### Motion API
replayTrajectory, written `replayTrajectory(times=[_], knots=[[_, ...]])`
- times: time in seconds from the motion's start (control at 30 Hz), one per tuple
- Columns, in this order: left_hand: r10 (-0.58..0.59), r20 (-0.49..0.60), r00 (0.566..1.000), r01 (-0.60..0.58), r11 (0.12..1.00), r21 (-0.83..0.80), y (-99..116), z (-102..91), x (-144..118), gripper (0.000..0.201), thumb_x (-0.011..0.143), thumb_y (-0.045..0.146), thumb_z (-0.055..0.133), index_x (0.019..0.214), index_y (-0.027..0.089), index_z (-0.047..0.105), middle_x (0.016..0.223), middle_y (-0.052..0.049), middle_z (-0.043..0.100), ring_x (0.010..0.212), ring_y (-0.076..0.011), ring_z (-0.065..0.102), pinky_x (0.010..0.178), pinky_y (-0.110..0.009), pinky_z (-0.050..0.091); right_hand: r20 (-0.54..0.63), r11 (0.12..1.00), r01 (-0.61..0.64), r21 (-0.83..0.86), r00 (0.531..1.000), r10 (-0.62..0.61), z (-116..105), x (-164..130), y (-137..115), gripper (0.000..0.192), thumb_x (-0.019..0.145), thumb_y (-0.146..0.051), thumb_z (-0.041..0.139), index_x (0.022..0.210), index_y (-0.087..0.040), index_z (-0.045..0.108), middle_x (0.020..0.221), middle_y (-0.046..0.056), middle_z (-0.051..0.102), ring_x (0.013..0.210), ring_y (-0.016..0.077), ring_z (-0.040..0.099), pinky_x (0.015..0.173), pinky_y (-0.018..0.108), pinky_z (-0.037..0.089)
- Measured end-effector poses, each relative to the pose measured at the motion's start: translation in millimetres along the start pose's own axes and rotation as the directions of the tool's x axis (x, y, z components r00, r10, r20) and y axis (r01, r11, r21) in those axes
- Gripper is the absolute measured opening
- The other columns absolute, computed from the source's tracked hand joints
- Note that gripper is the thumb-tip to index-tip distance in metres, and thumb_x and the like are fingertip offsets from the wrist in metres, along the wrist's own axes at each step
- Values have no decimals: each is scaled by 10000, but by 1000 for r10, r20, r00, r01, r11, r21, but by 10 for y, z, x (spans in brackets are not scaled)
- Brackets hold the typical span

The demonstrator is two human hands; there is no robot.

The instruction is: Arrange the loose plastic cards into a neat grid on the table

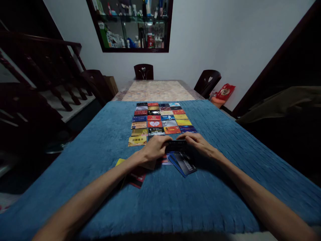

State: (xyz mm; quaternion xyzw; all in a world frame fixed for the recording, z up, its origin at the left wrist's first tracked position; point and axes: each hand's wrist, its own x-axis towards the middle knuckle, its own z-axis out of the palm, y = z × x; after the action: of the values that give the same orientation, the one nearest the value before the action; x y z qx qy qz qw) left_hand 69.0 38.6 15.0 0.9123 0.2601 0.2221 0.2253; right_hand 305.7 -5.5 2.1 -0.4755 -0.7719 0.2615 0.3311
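Note:
A dark card [176, 143] is held between my two hands, just above the table. My left hand [155, 146] pinches its left end, and my right hand [198, 142] grips the right end. Beyond them, plastic cards lie in neat rows, among them a gold card [137, 141], a red card with a white heart [154, 124] and an orange card [172, 130]. Below my hands lie loose cards: a black card [186, 163] over a blue one, and a dark red card [137, 176] partly hidden under my left forearm.
A blue cloth [105, 134] covers the near part of the table; the far end shows a marbled top [155, 88]. Dark wooden chairs [143, 72] stand around it. A red bag [225, 92] sits by the wall at right, and a wooden railing [50, 40] runs at left.

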Motion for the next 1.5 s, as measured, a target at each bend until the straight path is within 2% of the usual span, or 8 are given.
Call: replayTrajectory(times=[0.13,0.27,0.47,0.8,1.13,1.3,1.4,1.5], knots=[[-33,-35,999,33,999,7,-32,6,5,302,840,46,495,1031,152,704,895,-48,731,800,-174,652,756,-282,495,-42,999,48,17,998,-47,47,-10,11,350,873,-417,604,1144,-211,686,1058,76,718,976,251,656,898,405,507],[-48,-41,998,48,999,-3,-48,7,5,302,856,56,491,1059,157,690,929,-59,736,830,-187,670,794,-314,517,-86,997,74,13,994,-72,96,-12,19,312,888,-352,594,1164,-229,673,955,56,726,846,219,669,811,383,537],[-33,-117,993,39,998,48,-82,30,1,352,847,101,550,1194,158,570,1087,-95,707,975,-221,667,879,-373,527,-201,993,121,-10,972,-121,132,-4,12,261,883,-298,605,1124,-228,675,975,51,727,842,210,670,797,381,549],[23,-77,997,16,885,465,98,14,-39,426,817,259,651,1185,133,476,1175,-154,603,1086,-314,579,901,-448,481,-324,994,108,28,941,-93,159,-8,9,248,864,-343,631,1086,-243,679,1003,58,732,860,217,689,816,391,559],[89,-138,986,15,790,613,149,29,-34,441,852,298,649,1216,113,484,1207,-176,591,1091,-317,563,889,-429,446,-359,995,84,56,932,-59,187,-9,50,279,866,-345,636,1121,-232,654,977,48,726,860,216,689,811,395,559],[97,-108,989,-4,763,646,150,-25,-34,415,860,298,636,1200,99,506,1197,-165,607,1067,-313,569,881,-430,447,-298,969,180,-171,928,-225,158,2,43,352,885,-379,640,1210,-244,615,1056,72,683,904,231,660,800,411,572],[104,-84,991,-24,757,653,139,-69,-37,401,862,304,637,1182,100,511,1208,-161,608,1072,-312,567,884,-428,450,-243,897,258,-360,902,-357,152,3,12,461,892,-387,640,1323,-256,543,1191,113,601,1078,273,605,886,465,555],[123,-58,991,-54,747,663,97,-122,-37,378,874,297,621,1181,108,507,1215,-159,610,1093,-306,567,899,-423,447,-188,807,302,-507,875,-446,158,22,-31,539,915,-364,608,1421,-271,450,1230,132,547,1114,288,570,904,492,545]])
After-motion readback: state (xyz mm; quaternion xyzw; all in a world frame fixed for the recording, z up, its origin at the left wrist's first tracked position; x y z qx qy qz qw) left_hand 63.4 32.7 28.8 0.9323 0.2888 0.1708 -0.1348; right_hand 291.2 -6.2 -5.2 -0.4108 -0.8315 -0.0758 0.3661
